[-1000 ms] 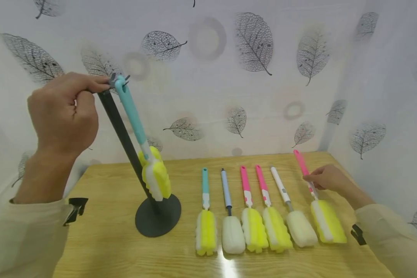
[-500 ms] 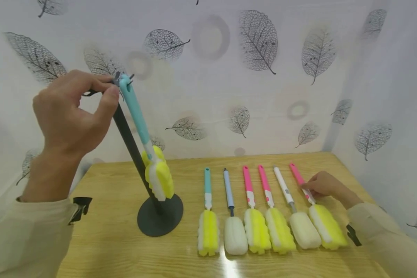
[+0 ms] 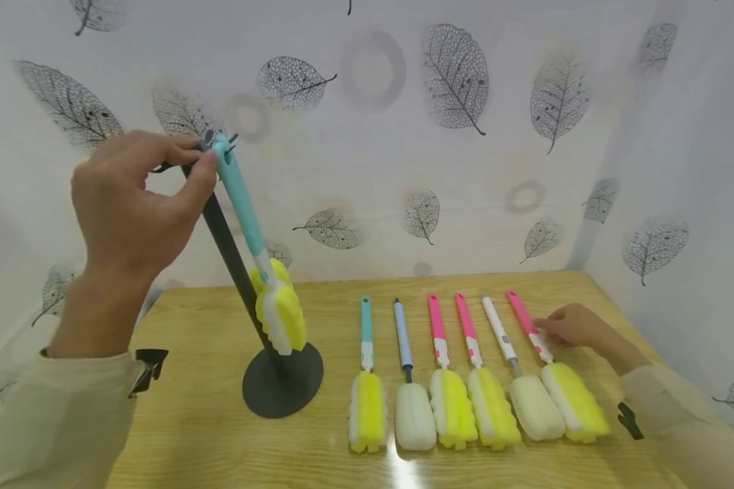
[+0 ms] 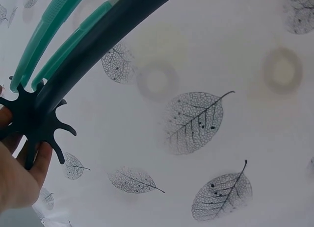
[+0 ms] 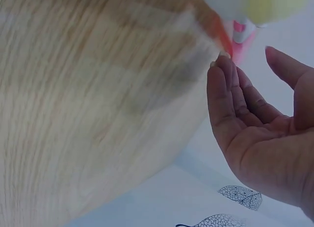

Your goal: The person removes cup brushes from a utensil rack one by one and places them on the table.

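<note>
My left hand (image 3: 141, 197) is raised at the top of a black stand (image 3: 229, 251), thumb and fingers gripping its hooked crown (image 4: 37, 114). Two teal-handled bottle brushes (image 4: 51, 23) hang from the hooks, with yellow-and-white sponge heads (image 3: 281, 316) low beside the post. The stand leans left over its round base (image 3: 281, 384). At the right, my right hand (image 3: 575, 329) is by the handle of a pink bottle brush (image 3: 522, 316) lying on the table; its fingertips touch or nearly touch it. In the right wrist view, the fingers extend and the thumb stands apart.
Left of that brush lie a white-handled brush (image 3: 498, 329), two pink brushes (image 3: 437, 326) (image 3: 465, 322), a light blue brush (image 3: 402, 333) and a teal brush (image 3: 365, 333) on the wooden table (image 3: 189, 380). A leaf-patterned curtain (image 3: 367, 156) hangs behind.
My right hand has set the far-right pink brush down closer to the white-handled one and loosened its fingers. My left thumb has moved up to the crown of the stand.
</note>
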The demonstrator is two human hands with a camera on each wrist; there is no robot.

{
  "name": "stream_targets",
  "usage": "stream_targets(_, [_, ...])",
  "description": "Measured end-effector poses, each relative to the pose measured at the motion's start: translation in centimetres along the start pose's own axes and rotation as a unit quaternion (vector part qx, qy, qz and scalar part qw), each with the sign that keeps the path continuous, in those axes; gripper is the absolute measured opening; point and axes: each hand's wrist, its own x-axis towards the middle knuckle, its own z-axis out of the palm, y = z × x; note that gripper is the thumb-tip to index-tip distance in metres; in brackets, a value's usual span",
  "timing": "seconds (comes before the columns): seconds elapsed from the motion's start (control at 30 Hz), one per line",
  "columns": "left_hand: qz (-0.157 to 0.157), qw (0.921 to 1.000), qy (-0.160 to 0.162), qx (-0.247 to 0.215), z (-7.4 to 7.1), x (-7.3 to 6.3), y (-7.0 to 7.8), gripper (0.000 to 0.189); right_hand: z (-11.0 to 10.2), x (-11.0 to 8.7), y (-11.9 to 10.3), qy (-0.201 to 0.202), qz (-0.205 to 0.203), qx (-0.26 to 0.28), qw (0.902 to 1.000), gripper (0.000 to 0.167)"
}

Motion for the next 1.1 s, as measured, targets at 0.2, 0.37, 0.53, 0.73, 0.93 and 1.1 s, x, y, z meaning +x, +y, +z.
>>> stream_targets(0.2, [0.001, 0.9996, 0.012, 0.028, 0.1, -0.1, 0.5, 0.032, -0.9, 0.1, -1.4, 0.021, -0.03, 0.042, 0.9984, 0.054])
stream_targets(0.37, [0.018, 0.997, 0.029, 0.07, 0.5, -0.1, 0.8, 0.035, -0.9, -0.1, -5.4, 0.048, -0.071, 0.068, 0.9941, 0.055])
stream_targets(0.53, [0.036, 0.9939, 0.05, 0.092, 0.7, 0.1, 1.3, 0.036, 0.0, -0.5, -11.1, 0.072, -0.122, 0.087, 0.9861, 0.049])
stream_targets(0.73, [0.034, 0.9937, 0.035, 0.101, 0.6, 0.0, 1.7, 0.036, 2.0, -0.9, -18.0, 0.067, -0.204, 0.125, 0.9686, 0.038])
stream_targets(0.93, [0.038, 0.9917, 0.042, 0.116, 0.4, -0.1, 1.8, 0.036, 4.4, -0.8, -23.9, 0.06, -0.285, 0.165, 0.9424, 0.033])
stream_targets(1.1, [0.032, 0.9914, 0.043, 0.119, 0.3, -0.1, 1.9, 0.035, 7.1, -0.6, -28.5, 0.061, -0.356, 0.21, 0.9088, 0.032])
